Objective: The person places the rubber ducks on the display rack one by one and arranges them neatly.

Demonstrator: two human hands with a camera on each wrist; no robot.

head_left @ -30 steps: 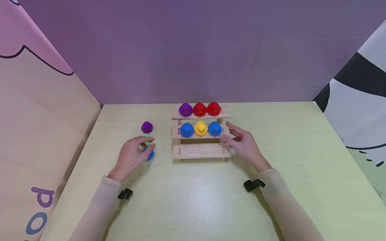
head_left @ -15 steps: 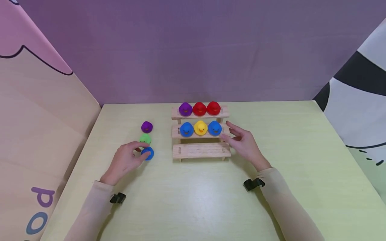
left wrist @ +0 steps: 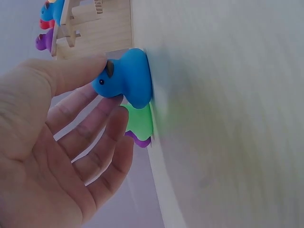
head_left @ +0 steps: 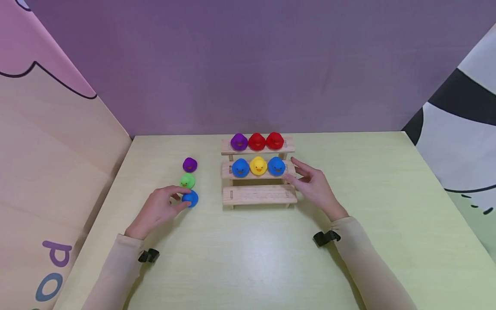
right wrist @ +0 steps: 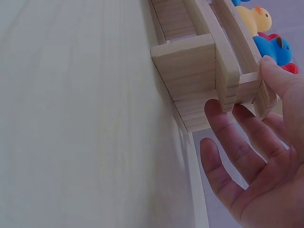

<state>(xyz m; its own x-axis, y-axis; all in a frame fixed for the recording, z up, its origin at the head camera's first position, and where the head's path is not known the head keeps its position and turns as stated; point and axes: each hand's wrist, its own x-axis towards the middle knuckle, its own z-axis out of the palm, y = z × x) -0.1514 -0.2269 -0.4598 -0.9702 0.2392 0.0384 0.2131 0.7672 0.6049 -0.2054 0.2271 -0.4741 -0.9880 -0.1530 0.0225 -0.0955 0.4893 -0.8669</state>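
Blue pinched duck's profile (left wrist: 128,78), left-wrist only

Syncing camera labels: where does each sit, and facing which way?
Head: on the head, facing forward and down at the table; left grip, right grip and sleeves show.
Left wrist: on that wrist, facing the pinched blue duck; left grip shows.
Right wrist: on that wrist, facing the wooden stand; right grip shows.
Head and left wrist share that duck.
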